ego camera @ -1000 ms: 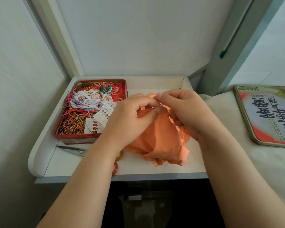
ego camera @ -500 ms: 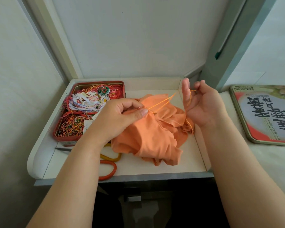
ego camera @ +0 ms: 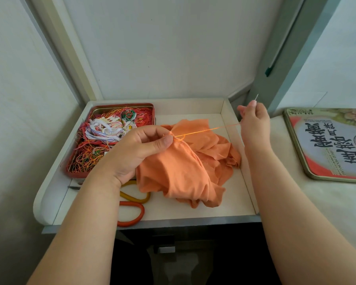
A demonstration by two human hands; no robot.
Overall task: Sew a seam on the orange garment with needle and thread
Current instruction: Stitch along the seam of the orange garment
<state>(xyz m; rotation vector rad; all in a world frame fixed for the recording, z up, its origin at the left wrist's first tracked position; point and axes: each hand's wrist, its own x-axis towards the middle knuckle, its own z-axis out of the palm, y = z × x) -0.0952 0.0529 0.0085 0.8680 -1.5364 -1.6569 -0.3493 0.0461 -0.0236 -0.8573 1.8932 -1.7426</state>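
The orange garment (ego camera: 183, 167) lies bunched in the middle of the white tray-like desk (ego camera: 234, 202). My left hand (ego camera: 138, 149) pinches a fold of it at the seam, thumb on top. From that spot an orange thread (ego camera: 206, 130) runs taut to the right. My right hand (ego camera: 254, 124) is raised past the tray's right wall and pinches the needle (ego camera: 256, 97), whose thin tip sticks up above my fingers.
A red tin (ego camera: 150, 109) full of tangled coloured threads sits at the tray's back left. Scissors with yellow and orange handles (ego camera: 132, 212) lie near the front edge, partly under my left arm. A tin lid with printed characters (ego camera: 327, 145) rests on the surface to the right.
My right hand has pulled away from the garment to the right and upward, drawing the thread out long and taut. My left hand keeps its pinch on the fabric.
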